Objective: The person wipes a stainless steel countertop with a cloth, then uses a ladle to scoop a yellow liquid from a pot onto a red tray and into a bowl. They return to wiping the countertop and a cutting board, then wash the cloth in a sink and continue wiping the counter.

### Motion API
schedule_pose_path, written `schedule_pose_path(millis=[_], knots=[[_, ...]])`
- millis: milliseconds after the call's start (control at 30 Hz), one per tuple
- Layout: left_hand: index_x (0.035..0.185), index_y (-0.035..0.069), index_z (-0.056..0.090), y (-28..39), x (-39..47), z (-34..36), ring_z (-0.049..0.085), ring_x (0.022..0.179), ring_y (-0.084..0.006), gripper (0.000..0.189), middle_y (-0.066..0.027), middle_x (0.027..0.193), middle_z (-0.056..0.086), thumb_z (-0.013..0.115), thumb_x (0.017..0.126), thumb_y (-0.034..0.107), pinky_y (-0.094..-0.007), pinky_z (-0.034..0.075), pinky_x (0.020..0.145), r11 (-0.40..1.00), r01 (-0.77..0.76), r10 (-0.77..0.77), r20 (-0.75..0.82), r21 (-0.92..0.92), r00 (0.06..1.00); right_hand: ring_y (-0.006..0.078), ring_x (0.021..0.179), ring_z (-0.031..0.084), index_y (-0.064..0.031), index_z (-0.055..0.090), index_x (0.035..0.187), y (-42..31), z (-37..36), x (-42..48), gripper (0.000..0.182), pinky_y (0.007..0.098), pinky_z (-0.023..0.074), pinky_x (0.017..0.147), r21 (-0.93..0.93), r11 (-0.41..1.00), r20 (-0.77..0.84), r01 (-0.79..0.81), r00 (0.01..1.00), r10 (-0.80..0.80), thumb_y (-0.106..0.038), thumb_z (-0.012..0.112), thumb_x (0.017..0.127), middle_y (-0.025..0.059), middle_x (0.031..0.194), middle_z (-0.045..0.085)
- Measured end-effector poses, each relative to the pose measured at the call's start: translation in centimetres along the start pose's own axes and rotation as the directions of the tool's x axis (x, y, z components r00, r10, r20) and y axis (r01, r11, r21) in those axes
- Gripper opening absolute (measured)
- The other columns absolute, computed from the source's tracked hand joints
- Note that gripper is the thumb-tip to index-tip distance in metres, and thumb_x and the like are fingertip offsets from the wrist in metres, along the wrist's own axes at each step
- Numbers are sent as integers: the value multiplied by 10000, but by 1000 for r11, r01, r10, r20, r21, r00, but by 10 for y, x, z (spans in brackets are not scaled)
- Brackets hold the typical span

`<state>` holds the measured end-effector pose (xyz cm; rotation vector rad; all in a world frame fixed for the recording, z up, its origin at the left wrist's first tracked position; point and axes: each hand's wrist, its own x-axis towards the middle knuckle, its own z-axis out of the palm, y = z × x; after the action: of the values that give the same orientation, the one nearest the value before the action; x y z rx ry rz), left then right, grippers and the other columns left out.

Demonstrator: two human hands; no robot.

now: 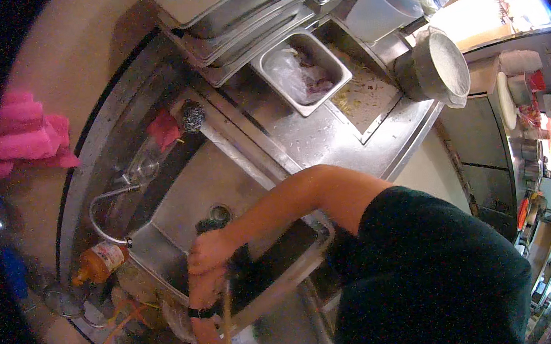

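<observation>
Both of my hands are close together over the steel sink basin (226, 176), seemingly touching. My right hand (211, 249) reaches in from the upper right with its fingers curled. A dark object (206, 225) shows at its far edge and more dark material at its near side; blur hides what it is. My left hand (206, 283) comes from below, a black band (204, 312) on its wrist. My right hand partly covers it, so its grip is hidden. A thin brownish stick or handle (227, 314) runs beside the left wrist. Near the hands, the round drain (220, 212) is visible.
A curved metal faucet (94, 212) and an orange bottle (101, 262) stand beyond the basin. Steel wool (194, 116) lies on the ledge. The counter bears a steel pan with a plastic bag (291, 72), a recessed tray with scraps (362, 90) and a pot (424, 70).
</observation>
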<state>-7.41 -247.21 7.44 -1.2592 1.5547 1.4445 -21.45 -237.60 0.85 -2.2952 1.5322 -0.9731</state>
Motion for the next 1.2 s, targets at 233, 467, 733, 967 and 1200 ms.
schedule_pose_path(millis=[233, 467, 733, 967, 1200], knots=[[881, 63, 653, -35, 23, 23, 637, 753, -370, 284, -145, 850, 669, 682, 717, 292, -438, 504, 621, 255, -237, 857, -105, 938, 504, 313, 713, 667, -50, 644, 856, -25, -4, 3, 191, 445, 538, 574, 101, 865, 240, -492, 856, 458, -178, 640, 714, 157, 753, 658], [917, 97, 619, -43, 19, 30, 652, 778, -296, 284, -108, 876, 658, 684, 707, 276, -402, 532, 645, 300, -17, 580, -168, 954, 797, 321, 747, 671, -11, 639, 787, -61, 27, -10, 195, 441, 539, 598, 285, 517, 439, -807, 589, 678, -164, 663, 668, 181, 784, 662], [896, 81, 566, -11, -41, 59, 653, 794, -302, 171, -115, 848, 652, 642, 749, 125, -380, 533, 634, 180, 59, 721, -173, 982, 671, 316, 695, 635, -10, 566, 866, -75, 7, -22, 224, 395, 519, 571, 653, 5, 713, -757, 617, 335, -123, 651, 692, 128, 708, 595], [868, 100, 567, -18, -31, 73, 478, 502, -95, 15, 5, 702, 551, 568, 871, 85, -251, 371, 442, 853, -434, 373, -243, -292, 896, 364, 1161, 462, -63, 281, 1386, -98, -66, -74, 749, 420, 427, 943, 548, 716, 9, -432, 859, 512, -66, 636, 726, 181, 1358, 342], [815, 152, 482, -18, -53, 82, 302, 393, -68, 221, 70, 550, 354, 604, 841, 335, -210, 231, 332, 825, -13, 310, 433, -565, 847, 414, 1321, 270, -133, 445, 1281, -54, -114, -54, 528, 355, 492, 916, -117, 918, -180, 380, 901, -396, -211, 573, 775, 100, 1506, 199]])
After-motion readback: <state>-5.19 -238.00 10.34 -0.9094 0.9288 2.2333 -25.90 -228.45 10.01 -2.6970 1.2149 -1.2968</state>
